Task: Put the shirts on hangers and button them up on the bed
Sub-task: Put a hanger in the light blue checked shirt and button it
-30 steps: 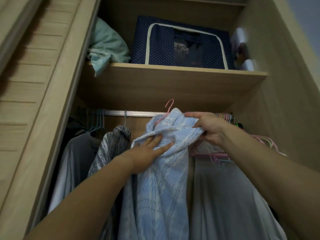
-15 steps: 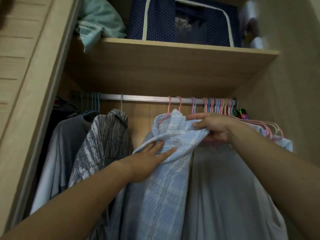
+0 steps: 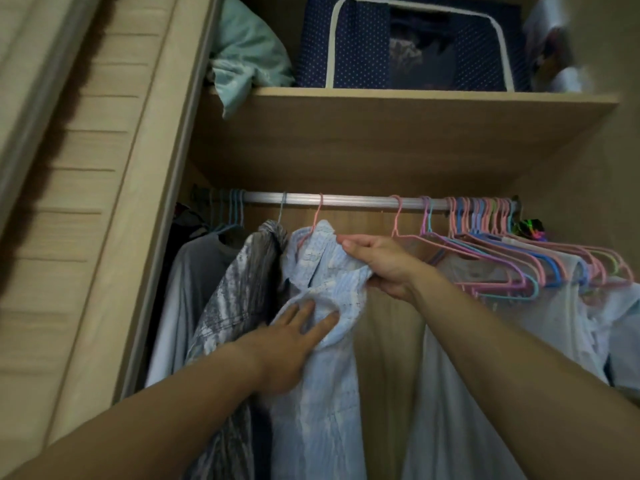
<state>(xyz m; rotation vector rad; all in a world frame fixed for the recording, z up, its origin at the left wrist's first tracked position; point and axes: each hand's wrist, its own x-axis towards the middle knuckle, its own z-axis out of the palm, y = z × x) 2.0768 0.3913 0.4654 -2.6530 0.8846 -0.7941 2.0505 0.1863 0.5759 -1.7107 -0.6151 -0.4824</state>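
A light blue checked shirt (image 3: 322, 393) hangs on a pink hanger (image 3: 317, 216) from the silver wardrobe rail (image 3: 346, 199). My right hand (image 3: 377, 263) grips the shirt's right shoulder just below the collar. My left hand (image 3: 294, 337) lies lower on the shirt's left front with straight fingers pressing the cloth. A bunch of bare pink, blue and purple hangers (image 3: 502, 258) crowds the rail's right end.
A grey patterned shirt (image 3: 235, 299) and a pale grey top (image 3: 187, 292) hang to the left, white garments (image 3: 485, 358) to the right. Above the shelf (image 3: 398, 98) sit a navy dotted storage box (image 3: 408, 43) and teal cloth (image 3: 246, 57). The wardrobe's wooden side (image 3: 114, 202) stands at left.
The blue shirt and its hanger have slid left along the rail beside the grey patterned shirt, opening a gap to the right. Both hands moved left with it; the view tilted downward.
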